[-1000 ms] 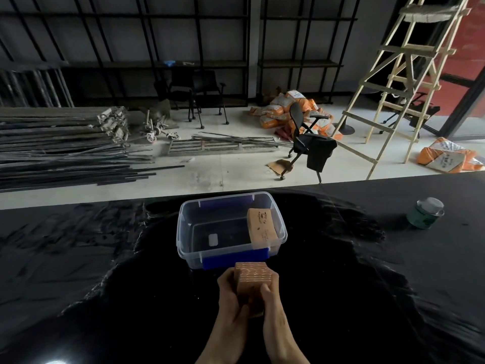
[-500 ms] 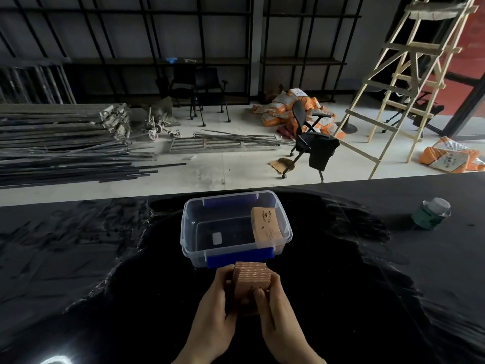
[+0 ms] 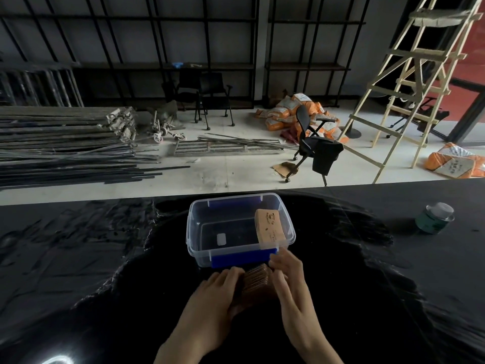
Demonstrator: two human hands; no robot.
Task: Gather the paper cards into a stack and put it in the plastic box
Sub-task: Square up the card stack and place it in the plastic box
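Both hands, left hand (image 3: pixel 215 292) and right hand (image 3: pixel 290 277), clasp the brown stack of paper cards (image 3: pixel 256 282) between them, low over the black tabletop (image 3: pixel 91 271), just near of the clear plastic box with blue latches (image 3: pixel 199 232). Squaring looks finished; next, lift it over the near rim and lower it inside.

I count my two hands, the left hand (image 3: pixel 215 292) and the right hand (image 3: pixel 288 279), with one stack of paper cards (image 3: pixel 256 281) between them. On the black table (image 3: pixel 78 258) I see one clear plastic box (image 3: pixel 195 232) with one tan carton (image 3: pixel 270 229) leaning inside, and one green can (image 3: pixel 434 218). Beyond the table I count one wooden ladder (image 3: pixel 409 82) and three black chairs.
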